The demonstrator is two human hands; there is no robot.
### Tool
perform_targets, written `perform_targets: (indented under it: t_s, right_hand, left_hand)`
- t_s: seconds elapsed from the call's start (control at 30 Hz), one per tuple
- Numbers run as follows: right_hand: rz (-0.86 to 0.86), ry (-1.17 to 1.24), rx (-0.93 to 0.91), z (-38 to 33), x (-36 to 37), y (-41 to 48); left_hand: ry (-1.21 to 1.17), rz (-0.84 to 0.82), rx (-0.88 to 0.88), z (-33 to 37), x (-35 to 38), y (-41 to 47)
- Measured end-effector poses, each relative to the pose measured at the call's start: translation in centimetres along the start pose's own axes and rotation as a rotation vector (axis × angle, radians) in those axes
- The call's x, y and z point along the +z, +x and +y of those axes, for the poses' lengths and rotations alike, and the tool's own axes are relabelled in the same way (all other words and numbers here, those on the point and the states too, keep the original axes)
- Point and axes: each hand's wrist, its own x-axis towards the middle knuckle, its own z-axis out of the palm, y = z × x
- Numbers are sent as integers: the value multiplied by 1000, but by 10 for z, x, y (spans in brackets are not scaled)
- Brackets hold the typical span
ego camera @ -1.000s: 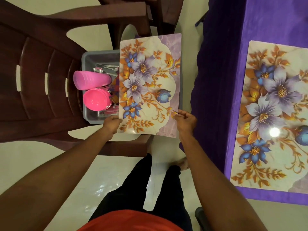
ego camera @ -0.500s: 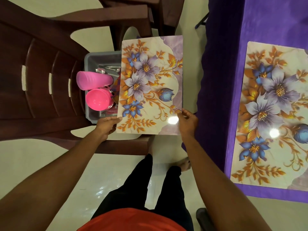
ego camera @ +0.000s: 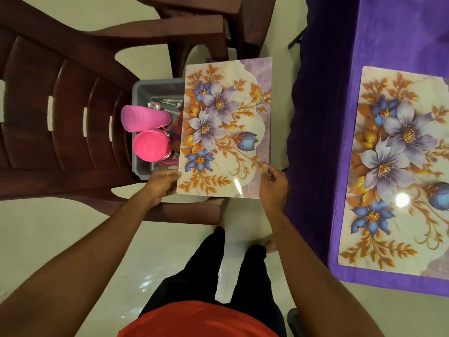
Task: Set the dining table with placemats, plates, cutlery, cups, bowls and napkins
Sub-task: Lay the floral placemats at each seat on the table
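left hand [ego camera: 160, 184] fingers grip placemat [ego camera: 226, 132] near-left corner | right hand [ego camera: 274, 188] pinches near-right corner | held level over tub [ego camera: 145, 91] on chair [ego camera: 60, 117], likely for flat carry to table [ego camera: 393, 32] beside laid mat [ego camera: 401, 171]

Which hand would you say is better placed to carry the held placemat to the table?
Probably the right hand: it pinches the placemat at the corner nearest the table, which lies to its right. The left hand holds the opposite corner, over the tub.
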Motion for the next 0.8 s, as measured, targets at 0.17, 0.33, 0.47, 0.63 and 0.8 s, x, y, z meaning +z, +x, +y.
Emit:
perform_targets:
  t_s: [0.17,0.33,0.47,0.63,0.8]
  right_hand:
    - [-36,2,-11,-10,-6,2]
    - [-155,184,70,-22,-15,0]
    - [-127,143,-64,-37,-24,-11]
    - [-137,266,-126,-71,-45,-28]
    - [-179,348,-204,-108,-86,-29]
  left_hand:
    - [54,13,23,-3,0,1]
    - [118,32,39,-1,6,-3]
    - [205,70,89,5,11,-13]
    - [189,97,146,13,23,-29]
    - [-56,29,85,34,40,-53]
